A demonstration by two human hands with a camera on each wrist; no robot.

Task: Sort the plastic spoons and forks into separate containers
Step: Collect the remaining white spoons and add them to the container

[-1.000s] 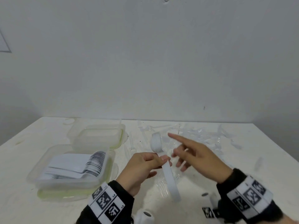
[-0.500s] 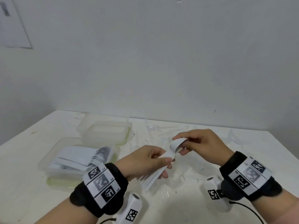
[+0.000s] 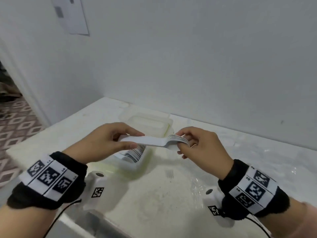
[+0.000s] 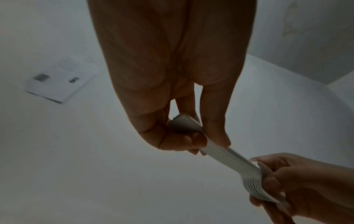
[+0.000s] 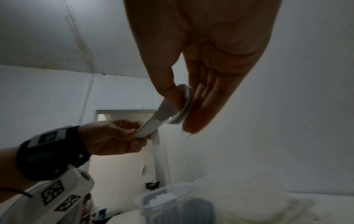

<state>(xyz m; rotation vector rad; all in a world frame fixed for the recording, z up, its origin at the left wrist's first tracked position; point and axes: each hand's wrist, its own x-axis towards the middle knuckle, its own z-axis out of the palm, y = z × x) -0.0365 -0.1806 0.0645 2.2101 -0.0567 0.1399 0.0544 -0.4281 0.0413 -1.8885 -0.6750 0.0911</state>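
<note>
Change since earlier frame: the stack of white cutlery [image 3: 154, 141] is now being held level and higher above the desk [image 3: 154, 194], where half a second ago it was slanting down toward the desk; both hands are now lying nearer the two containers.
Left grip: the left hand [image 3: 103, 143] is curling round the handle end of the stack, thumb below and fingers above, holding it firmly.
Right grip: the right hand [image 3: 202, 146] is pinching the head end of the same stack between thumb and fingers.
Stack identity: the head ends are showing as a nested row of thin edges; whether these are spoons or forks is not plain from this moment's views.
Stack position: it is spanning the gap between the two grips, clear of the desk, directly over the near container [image 3: 137, 162].
Containers: the near container is already holding a nested row of white cutlery; the far container [image 3: 149, 123] is standing just behind it, contents not discernible.
Step in hand: judged to be squaring up a gathered stack before depositing it.
Next move: it is calling for lowering the stack into the matching container, both ends kept pinched so the pieces are not fanning apart.
Other items: clear plastic wrappers [image 3: 267, 148] are lying on the right of the desk.
</note>
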